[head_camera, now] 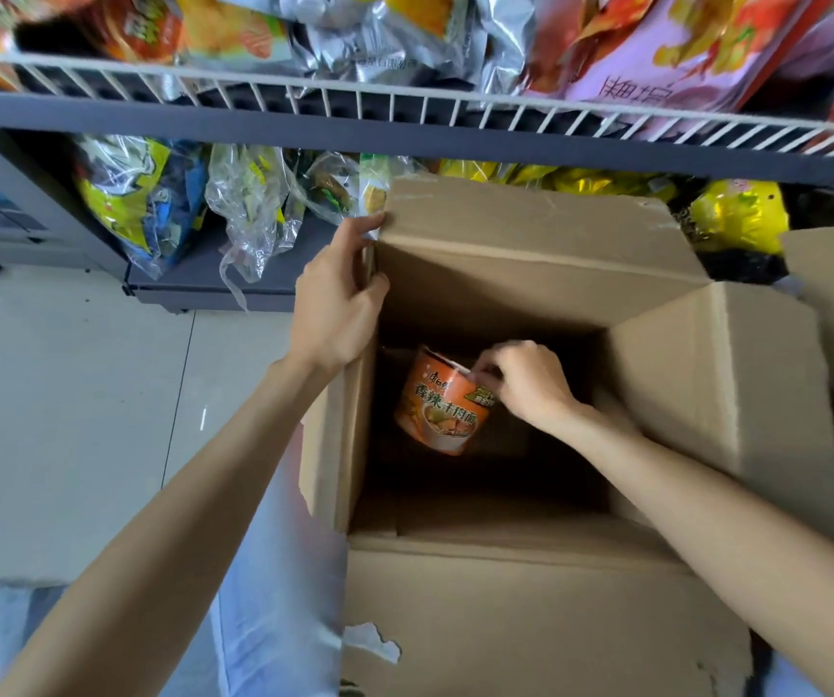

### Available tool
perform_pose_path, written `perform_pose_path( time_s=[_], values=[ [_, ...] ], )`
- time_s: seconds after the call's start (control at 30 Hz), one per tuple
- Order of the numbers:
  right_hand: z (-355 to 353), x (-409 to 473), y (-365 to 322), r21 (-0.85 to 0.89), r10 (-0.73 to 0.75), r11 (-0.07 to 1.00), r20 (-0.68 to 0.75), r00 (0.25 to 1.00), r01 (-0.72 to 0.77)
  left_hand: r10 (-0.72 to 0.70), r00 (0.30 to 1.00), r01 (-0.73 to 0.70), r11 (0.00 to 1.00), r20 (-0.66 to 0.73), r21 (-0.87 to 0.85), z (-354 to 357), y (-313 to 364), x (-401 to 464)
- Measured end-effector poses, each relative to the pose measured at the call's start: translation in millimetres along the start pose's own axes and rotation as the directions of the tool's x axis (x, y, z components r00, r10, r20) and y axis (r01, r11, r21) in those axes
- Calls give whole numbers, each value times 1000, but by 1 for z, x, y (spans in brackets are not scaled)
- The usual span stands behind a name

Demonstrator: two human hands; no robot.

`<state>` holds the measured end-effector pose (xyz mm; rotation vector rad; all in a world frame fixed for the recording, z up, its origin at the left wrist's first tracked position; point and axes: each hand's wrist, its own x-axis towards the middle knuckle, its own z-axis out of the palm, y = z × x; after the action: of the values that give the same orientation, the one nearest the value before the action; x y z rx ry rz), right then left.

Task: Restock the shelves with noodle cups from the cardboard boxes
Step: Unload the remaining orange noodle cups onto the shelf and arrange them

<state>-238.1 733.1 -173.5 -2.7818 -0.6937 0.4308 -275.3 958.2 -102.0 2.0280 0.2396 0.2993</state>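
Corrugated cardboard box [530,621] — left hand [337,299] gripping its flap, right hand [525,382] pinching round orange noodle cup [442,402].

Left hand [337,299] clamped, fingers [362,228] curled; right hand [525,379] low, pinching.

Plain brown cardboard box [530,611], dark inside; noodle cup [442,402] orange with white rim, dark lettering, green patch near top, food picture low on side; wire shelf rail [404,100] white on grey shelf frame; snack bags [143,193] yellow, blue, silver, orange, pink; floor [62,394] pale tile.
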Motion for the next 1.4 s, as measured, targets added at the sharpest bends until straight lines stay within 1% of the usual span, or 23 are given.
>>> perform_pose_path(
  time_s=[0.1,0.17,0.23,0.3,0.33,0.37,0.4,0.47,0.5,0.53,0.6,0.67,0.7,0.77,0.83,0.97,1.03,1.1,1.17,1.23,1.3,1.37,1.4],
  values=[
    [-45,-5,-15,52,-59,996,-122,991,66,-75,997,77,988,-21,131,1,-7,7],
    [-70,-6,-21,169,-55,982,-172,984,84,-130,991,130,974,-12,185,-1,-10,12],
    [-97,-10,-30,263,-60,957,-241,969,125,-88,996,88,948,-15,306,-5,-3,14],
    [-129,-21,-41,251,-81,951,-353,932,178,50,997,-32,950,-51,310,-11,20,10],
    [-147,-28,-45,216,-97,955,-418,903,203,101,994,-88,969,-46,233,-13,34,7],
    [-165,-35,-50,191,-116,953,-483,868,233,92,996,-92,990,6,106,-15,50,3],
    [-185,-42,-53,185,-133,944,-545,828,273,34,993,-29,999,110,-46,-17,67,1],
    [-223,-54,-59,186,-167,909,-654,738,372,-37,929,161,936,368,-312,-19,95,1],
    [-240,-58,-61,167,-188,895,-700,688,415,-26,891,225,892,452,-392,-19,108,2],
    [-257,-63,-63,141,-208,882,-741,639,450,15,877,232,862,481,-450,-18,120,6],
    [-284,-67,-60,102,-229,851,-811,538,515,127,905,117,843,406,-525,-16,150,15],
    [-303,-69,-53,126,-193,807,-867,460,576,232,942,-72,845,241,-531,-15,186,25],
    [-309,-69,-50,169,-143,780,-889,434,602,291,944,-168,830,157,-532,-14,207,30],
    [-320,-69,-47,281,3,715,-917,400,640,414,909,-339,788,35,-514,-12,244,43],
    [-329,-66,-45,325,64,686,-918,391,651,510,860,-459,753,-22,-472,-6,275,59],
    [-361,-54,-40,276,-10,753,-903,430,598,621,782,-575,691,-47,-438,9,329,89],
    [-389,-46,-35,254,35,791,-927,373,557,702,711,-657,642,-40,-396,13,350,104],
    [-419,-36,-25,253,95,790,-951,296,559,758,652,-717,610,-16,-338,11,368,120],
    [-445,-23,-17,236,117,780,-965,236,580,776,630,-757,605,-28,-245,6,383,142],
    [-467,-8,-15,208,115,768,-975,189,605,779,617,-786,607,-111,-114,0,391,161],
    [-484,8,-18,176,105,758,-983,149,628,787,571,-801,596,-234,52,-5,392,174],
    [-497,26,-21,169,96,772,-984,151,612,783,516,-768,603,-349,216,-8,387,184],
    [-500,36,-22,186,96,791,-979,182,583,770,497,-726,622,-401,294,-9,381,190]
  ],
)
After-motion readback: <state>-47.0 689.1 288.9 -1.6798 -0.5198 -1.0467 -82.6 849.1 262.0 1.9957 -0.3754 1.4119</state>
